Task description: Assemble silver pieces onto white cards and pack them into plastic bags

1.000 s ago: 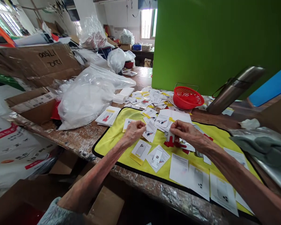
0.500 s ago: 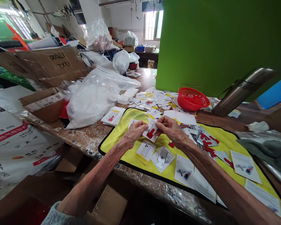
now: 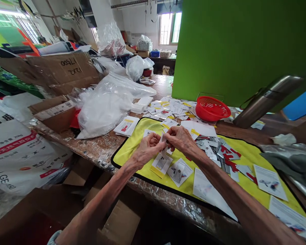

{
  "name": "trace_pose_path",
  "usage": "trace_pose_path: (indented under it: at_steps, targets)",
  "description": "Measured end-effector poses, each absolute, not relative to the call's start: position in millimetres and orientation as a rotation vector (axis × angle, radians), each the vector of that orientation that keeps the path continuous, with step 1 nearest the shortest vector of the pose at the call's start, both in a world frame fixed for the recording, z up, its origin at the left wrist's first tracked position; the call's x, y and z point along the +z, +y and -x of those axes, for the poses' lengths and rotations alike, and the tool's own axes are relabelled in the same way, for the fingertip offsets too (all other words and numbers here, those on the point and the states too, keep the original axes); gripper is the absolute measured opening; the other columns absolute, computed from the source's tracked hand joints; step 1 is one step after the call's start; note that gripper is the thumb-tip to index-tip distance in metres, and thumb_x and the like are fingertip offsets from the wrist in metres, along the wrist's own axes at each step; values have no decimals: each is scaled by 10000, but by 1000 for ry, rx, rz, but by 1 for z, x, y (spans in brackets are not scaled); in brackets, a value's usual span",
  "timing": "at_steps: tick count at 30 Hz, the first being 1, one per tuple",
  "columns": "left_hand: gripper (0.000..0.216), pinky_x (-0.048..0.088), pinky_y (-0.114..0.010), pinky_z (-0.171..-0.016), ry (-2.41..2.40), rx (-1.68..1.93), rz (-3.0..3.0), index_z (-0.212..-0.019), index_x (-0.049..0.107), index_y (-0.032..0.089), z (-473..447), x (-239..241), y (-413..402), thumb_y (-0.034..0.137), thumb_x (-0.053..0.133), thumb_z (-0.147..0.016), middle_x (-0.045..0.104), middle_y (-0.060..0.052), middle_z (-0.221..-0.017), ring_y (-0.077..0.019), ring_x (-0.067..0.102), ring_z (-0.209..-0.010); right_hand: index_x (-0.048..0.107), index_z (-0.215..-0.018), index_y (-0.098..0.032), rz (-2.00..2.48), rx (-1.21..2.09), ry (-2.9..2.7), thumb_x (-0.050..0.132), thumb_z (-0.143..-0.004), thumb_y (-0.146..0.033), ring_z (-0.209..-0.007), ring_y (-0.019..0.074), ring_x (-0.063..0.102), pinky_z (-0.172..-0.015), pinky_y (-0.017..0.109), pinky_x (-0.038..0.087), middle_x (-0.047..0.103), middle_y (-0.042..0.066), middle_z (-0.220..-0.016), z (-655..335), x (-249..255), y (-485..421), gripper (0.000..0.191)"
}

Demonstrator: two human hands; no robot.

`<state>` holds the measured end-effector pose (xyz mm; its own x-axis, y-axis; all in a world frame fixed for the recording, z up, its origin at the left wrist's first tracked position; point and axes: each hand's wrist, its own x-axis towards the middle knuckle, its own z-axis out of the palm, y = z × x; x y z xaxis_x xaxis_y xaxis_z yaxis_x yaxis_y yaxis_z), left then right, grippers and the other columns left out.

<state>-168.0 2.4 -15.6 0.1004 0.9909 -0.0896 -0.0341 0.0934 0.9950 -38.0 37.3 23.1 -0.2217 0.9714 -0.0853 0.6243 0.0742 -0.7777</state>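
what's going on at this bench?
A person works with both bare hands over a yellow cloth. The left hand and right hand meet, pinching a small white piece that the fingers partly hide. Printed cards lie around them on the cloth, with a loose heap of grey and red pieces to the right. Beyond the cloth are scattered cards and a red basket.

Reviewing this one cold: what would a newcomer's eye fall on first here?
Probably the tall green panel filling the upper right. Then the bright yellow cloth on the table, strewn with cards, where the left hand and right hand meet at a small pale piece. The red basket stands out too, beyond the cloth, in front of the panel.
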Motion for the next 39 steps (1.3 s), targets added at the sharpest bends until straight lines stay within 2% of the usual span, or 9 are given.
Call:
trace_pose_path:
  at_steps: [7, 10, 13, 16, 20, 24, 29, 36, 39]
  targets:
    - [228, 450, -225, -598, 1212, 1197, -1070, -782, 511, 172, 183, -23, -8, 228, 670, -629, 665, 14, -677, -116, 610, -610, 506, -773, -183, 1382, 1297, -1668, 558, -837, -276, -424, 121, 569, -397, 237, 478, 590, -19, -533, 31, 22, 43, 124]
    - [237, 464, -249, -603, 1318, 1152, -1092, -819, 509, 178, 201, -31, -20, 255, 634, -633, 671, 0, -714, -146, 625, -650, 540, -837, -184, 1443, 1021, -1833, 526, -851, -249, -474, 124, 566, -443, 246, 469, 595, -14, -588, 13, 13, 48, 68]
    - [225, 491, -303, -645, 1538, 998, -1284, -846, 523, 178, 214, -39, -34, 270, 602, -656, 662, -38, -802, -192, 634, -732, 602, -817, -177, 1394, 632, -2220, 533, -835, -216, -659, 171, 610, -619, 314, 491, 649, 42, -729, -1, -7, 46, 81]
    - [296, 481, -386, -800, 1939, 869, -1675, -962, 570, 166, 215, -38, -36, 282, 605, -692, 622, -98, -986, -265, 598, -942, 642, -894, -180, 1261, 343, -2478, 557, -838, -239, -941, 242, 596, -823, 411, 455, 663, 100, -995, -7, -29, 39, 117]
    - [277, 407, -416, -930, 2113, 642, -2053, -1067, 600, 164, 206, -30, -10, 262, 499, -828, 590, -127, -1131, -289, 522, -1102, 640, -948, -182, 1169, 239, -2623, 533, -860, -222, -1071, 262, 555, -894, 448, 425, 636, 111, -1129, -11, -43, 37, 144]
    - [262, 372, -407, -968, 1890, 369, -2206, -1079, 625, 199, 195, -33, 17, 235, 459, -878, 612, -89, -1182, -263, 523, -1133, 641, -951, -180, 1010, 244, -2659, 484, -879, -201, -1086, 238, 563, -950, 432, 417, 631, 107, -1144, -24, -42, 42, 175]
    - [284, 385, -439, -946, 2067, 558, -2107, -1080, 647, 179, 197, -31, 14, 236, 489, -851, 600, -110, -1185, -289, 517, -1131, 635, -1026, -178, 1084, 104, -2600, 441, -879, -190, -995, 257, 575, -863, 444, 460, 644, 120, -1056, -67, -36, 38, 244]
    - [204, 481, -306, -749, 1690, 640, -2046, -945, 637, 153, 188, -22, -8, 225, 471, -852, 658, -42, -817, -169, 607, -769, 609, -995, -152, 1118, -79, -2799, 378, -904, -160, -890, 242, 543, -781, 390, 449, 623, 119, -947, -101, -39, 22, 249]
    - [222, 473, -384, -812, 1665, 454, -2265, -960, 639, 174, 170, -29, -30, 327, 603, -803, 642, -75, -951, -234, 582, -894, 600, -908, -143, 1216, -198, -2795, 367, -882, -115, -822, 240, 547, -753, 384, 434, 620, 119, -879, -98, -39, 20, 236]
